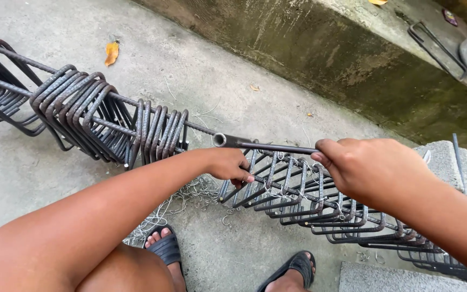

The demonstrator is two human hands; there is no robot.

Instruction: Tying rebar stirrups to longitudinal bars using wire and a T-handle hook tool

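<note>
I grip the dark steel tying tool (255, 144) in my right hand (371, 167); my left hand (231, 164) pinches the rusty rebar cage (298, 189). Stirrups right of it look wired; bunched stirrups (82, 111) leftward seem untied.

There are no boxes, bags, labels, signs or screens here. Nothing in this picture has a wrapper on it or a sticker to read.
</note>
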